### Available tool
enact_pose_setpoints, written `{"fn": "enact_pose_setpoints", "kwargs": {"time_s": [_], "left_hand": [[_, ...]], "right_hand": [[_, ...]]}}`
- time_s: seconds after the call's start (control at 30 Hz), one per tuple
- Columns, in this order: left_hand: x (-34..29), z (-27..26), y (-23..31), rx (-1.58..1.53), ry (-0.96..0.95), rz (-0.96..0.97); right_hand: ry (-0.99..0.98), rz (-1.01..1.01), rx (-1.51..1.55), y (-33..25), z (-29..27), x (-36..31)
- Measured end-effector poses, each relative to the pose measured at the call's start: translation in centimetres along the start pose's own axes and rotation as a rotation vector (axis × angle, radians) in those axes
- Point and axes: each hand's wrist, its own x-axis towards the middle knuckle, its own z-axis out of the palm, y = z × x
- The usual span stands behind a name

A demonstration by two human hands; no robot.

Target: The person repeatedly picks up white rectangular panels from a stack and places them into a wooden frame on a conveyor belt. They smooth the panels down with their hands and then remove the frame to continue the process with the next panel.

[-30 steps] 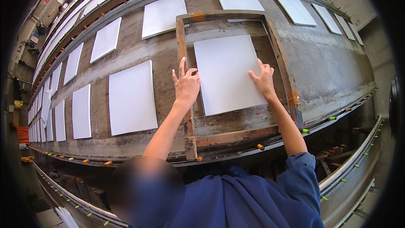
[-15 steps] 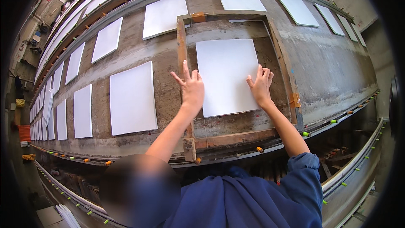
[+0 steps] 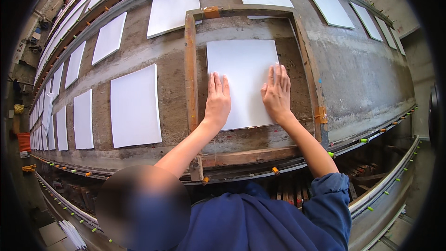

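Note:
A flat white rectangular sheet or pad [image 3: 244,60] lies on the long grey-brown table, inside a worn wooden frame [image 3: 191,65] with orange tape at its corners. My left hand [image 3: 218,102] rests over the pad's left edge, fingers stretched out and pointing away from me. Over the right edge lies my right hand [image 3: 277,94], its fingers extended close together and its thumb toward the middle. Both hands are open and grip nothing. Whether a clear mesh spans the frame, between my palms and the pad, I cannot tell.
More white rectangular pads [image 3: 134,107] lie in two rows along the table [image 3: 362,79]. Orange and green pegs [image 3: 276,171] line its near rail. A similar railed table [image 3: 395,181] stands behind me at the lower right. The frame's near bar reaches the table's edge.
Both hands have come down flatter, their fingers straightened from a spread, bent pose. The left hand has shifted inward onto the pad's edge. The view has shifted slightly.

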Motion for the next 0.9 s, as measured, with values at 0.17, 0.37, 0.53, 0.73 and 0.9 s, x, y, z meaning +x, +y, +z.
{"fn": "enact_pose_setpoints", "kwargs": {"time_s": [0.17, 0.37, 0.53, 0.73, 0.9], "left_hand": [[1.0, -0.2, 0.7, -0.506, -0.007, -0.116], [9.7, 2.2, -1.3, -0.512, 0.1, -0.055], [13.4, 3.0, -1.8, -0.451, 0.126, -0.136], [14.1, 3.9, -2.0, -0.473, 0.149, -0.194], [11.6, 4.5, -1.9, -0.543, 0.245, -0.303]], "right_hand": [[-0.045, -0.225, 0.15, 0.4, 0.6, 0.9], [-0.104, -0.378, 0.281, 0.8, 1.7, 6.6], [-0.068, -0.412, 0.33, 1.0, 3.1, 12.0], [0.064, -0.235, 0.291, 0.9, 4.8, 12.3], [0.172, 0.005, 0.201, 1.0, 4.9, 8.5]]}}
